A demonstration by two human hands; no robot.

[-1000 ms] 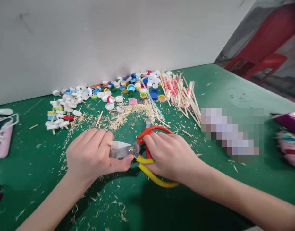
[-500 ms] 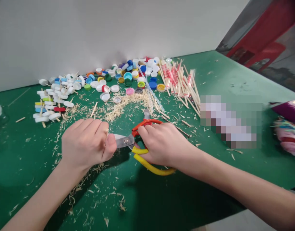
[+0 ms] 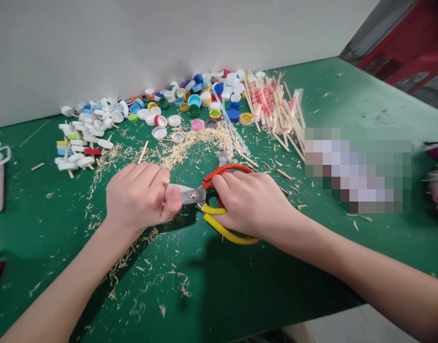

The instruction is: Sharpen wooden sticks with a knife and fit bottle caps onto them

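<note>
My right hand (image 3: 251,197) is wrapped round the handles of a pair of scissors (image 3: 194,195), one handle red and the other yellow. The steel blades point left and run up to the thumb of my left hand (image 3: 142,200). That hand is a closed fist, thumb forward. A pale tip of a wooden stick (image 3: 166,181) shows between its thumb and forefinger; the rest of the stick is hidden by the fingers. Wood shavings (image 3: 183,147) lie on the green table (image 3: 190,286) around both hands.
Behind my hands lies a heap of coloured bottle caps (image 3: 194,102). Caps joined with sticks (image 3: 85,143) are at the left, and wooden chopsticks (image 3: 276,109), some in red-printed wrappers, at the right. A blurred-out patch (image 3: 358,169) covers something on the right. A white wall (image 3: 151,43) stands behind.
The view has shifted, so the table items sit differently in the picture. Both hands keep their grips, with the blades still at the left thumb.
</note>
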